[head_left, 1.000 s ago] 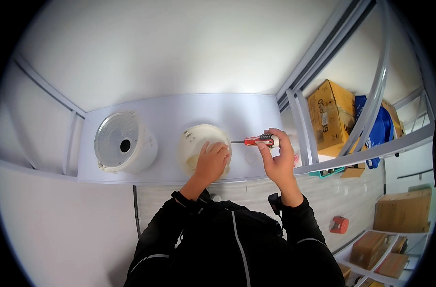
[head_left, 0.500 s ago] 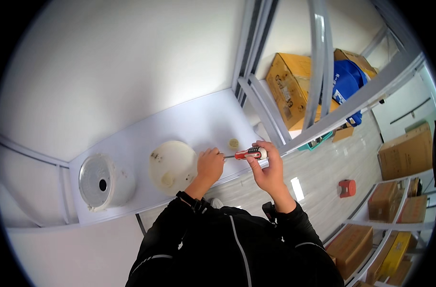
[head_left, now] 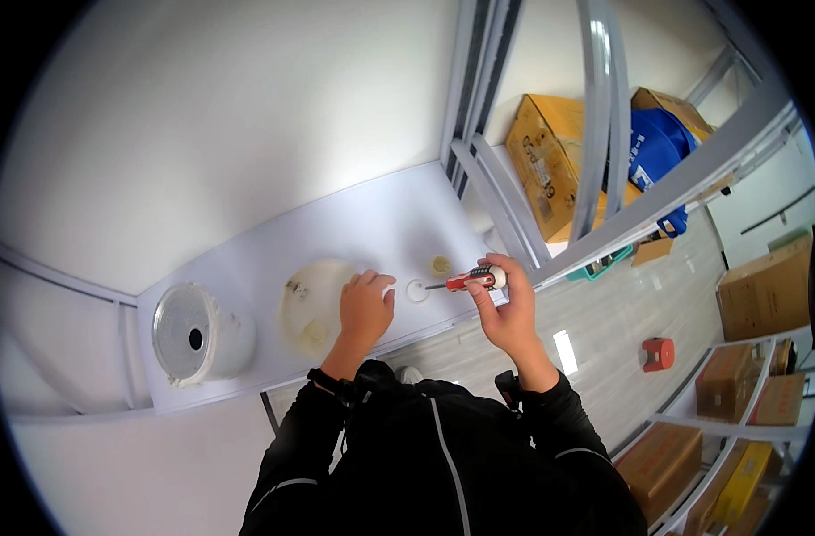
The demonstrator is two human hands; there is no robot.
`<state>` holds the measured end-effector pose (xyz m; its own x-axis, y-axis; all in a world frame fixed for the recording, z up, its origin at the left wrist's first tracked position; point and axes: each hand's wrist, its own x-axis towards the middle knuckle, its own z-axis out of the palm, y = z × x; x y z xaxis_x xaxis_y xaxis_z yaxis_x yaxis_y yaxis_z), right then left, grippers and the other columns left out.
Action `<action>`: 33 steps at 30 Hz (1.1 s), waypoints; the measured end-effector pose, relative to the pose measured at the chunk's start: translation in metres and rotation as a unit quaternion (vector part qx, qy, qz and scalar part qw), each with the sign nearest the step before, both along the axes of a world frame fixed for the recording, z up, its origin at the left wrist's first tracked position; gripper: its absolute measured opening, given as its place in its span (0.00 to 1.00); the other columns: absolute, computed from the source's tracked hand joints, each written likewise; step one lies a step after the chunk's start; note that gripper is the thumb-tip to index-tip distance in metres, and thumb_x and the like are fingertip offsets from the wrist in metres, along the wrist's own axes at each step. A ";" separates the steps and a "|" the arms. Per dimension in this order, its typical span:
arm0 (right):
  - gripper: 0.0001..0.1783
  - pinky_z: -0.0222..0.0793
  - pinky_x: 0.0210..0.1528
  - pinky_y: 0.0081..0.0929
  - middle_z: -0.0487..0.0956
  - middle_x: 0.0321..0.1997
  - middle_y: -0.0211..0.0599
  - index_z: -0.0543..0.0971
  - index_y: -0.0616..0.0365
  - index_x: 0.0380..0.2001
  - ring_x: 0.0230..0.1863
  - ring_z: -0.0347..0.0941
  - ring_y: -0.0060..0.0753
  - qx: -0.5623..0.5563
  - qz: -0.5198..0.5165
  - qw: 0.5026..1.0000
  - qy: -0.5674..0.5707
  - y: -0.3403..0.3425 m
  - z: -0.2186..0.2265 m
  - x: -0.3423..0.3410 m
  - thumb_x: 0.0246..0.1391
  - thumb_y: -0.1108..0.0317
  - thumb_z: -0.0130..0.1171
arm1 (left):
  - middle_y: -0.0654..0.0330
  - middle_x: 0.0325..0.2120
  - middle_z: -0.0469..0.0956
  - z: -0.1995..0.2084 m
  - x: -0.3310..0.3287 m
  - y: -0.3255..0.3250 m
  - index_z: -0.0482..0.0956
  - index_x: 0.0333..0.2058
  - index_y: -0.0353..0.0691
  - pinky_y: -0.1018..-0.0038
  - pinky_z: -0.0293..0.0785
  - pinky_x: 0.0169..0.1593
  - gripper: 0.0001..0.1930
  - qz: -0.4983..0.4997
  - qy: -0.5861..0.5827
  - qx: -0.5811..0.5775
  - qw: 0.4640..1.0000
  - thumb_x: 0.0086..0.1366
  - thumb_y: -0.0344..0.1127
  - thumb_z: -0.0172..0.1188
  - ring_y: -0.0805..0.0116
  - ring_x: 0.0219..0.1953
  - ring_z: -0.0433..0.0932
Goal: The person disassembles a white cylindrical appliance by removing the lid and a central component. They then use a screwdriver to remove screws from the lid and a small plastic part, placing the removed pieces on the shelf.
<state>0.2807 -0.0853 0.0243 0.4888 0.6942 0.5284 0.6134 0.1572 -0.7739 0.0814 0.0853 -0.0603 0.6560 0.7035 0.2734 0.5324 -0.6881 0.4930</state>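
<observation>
My right hand [head_left: 509,308] is wrapped round a screwdriver [head_left: 472,280] with a red and black handle and a pale end. Its thin shaft points left, the tip at the edge of a small white ring [head_left: 416,291] on the white table. My left hand [head_left: 366,308] is over the right side of a large cream round lid [head_left: 314,295]. The left fingers are curled, with a small whitish bit by thumb and forefinger, too small to name. A small yellowish round piece [head_left: 440,265] rests just beyond the screwdriver.
At the table's left end lies a white bucket-like cylinder [head_left: 193,335] with a dark central hole. Grey metal frame posts [head_left: 595,116] rise on the right. Past them are cardboard boxes [head_left: 550,161], a blue bag [head_left: 658,147], a red stool [head_left: 658,355] and shelves.
My left hand has moved left, away from the screwdriver tip and over the lid. The white ring is now in sight. My right hand still grips the screwdriver.
</observation>
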 end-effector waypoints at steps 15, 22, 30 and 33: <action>0.26 0.77 0.54 0.43 0.82 0.54 0.51 0.77 0.59 0.59 0.52 0.80 0.59 -0.081 0.291 0.949 -0.085 0.074 0.004 -0.065 0.60 0.66 0.72 | 0.58 0.53 0.83 -0.026 -0.107 -0.033 0.87 0.42 0.44 0.44 0.57 0.75 0.13 0.111 0.016 -0.047 0.993 0.58 0.36 0.71 0.51 0.68 0.74; 0.26 0.75 0.57 0.46 0.80 0.57 0.50 0.76 0.58 0.60 0.58 0.77 0.58 -0.110 0.322 0.930 -0.141 0.083 -0.004 -0.084 0.61 0.66 0.70 | 0.56 0.51 0.81 -0.034 -0.107 -0.033 0.89 0.44 0.47 0.45 0.57 0.75 0.16 0.105 -0.047 -0.026 0.993 0.56 0.40 0.75 0.53 0.61 0.76; 0.27 0.76 0.56 0.47 0.81 0.57 0.50 0.76 0.58 0.60 0.56 0.78 0.59 -0.101 0.306 0.933 -0.158 0.083 -0.015 -0.086 0.61 0.65 0.71 | 0.59 0.55 0.76 -0.040 -0.097 -0.035 0.91 0.50 0.55 0.44 0.54 0.74 0.19 0.108 0.034 0.018 0.993 0.58 0.46 0.74 0.54 0.63 0.70; 0.27 0.77 0.55 0.47 0.81 0.56 0.51 0.76 0.59 0.60 0.55 0.79 0.61 -0.108 0.293 0.938 -0.151 0.083 -0.020 -0.084 0.61 0.64 0.72 | 0.60 0.54 0.76 -0.039 -0.096 -0.033 0.92 0.49 0.58 0.44 0.54 0.73 0.19 0.110 0.045 0.023 0.993 0.58 0.47 0.74 0.55 0.62 0.70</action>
<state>0.1968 -0.0024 0.0044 -0.1598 0.9034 0.3979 0.6672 0.3959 -0.6309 -0.0143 0.0518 -0.0992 0.5110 0.8207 0.2555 0.7125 -0.5707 0.4082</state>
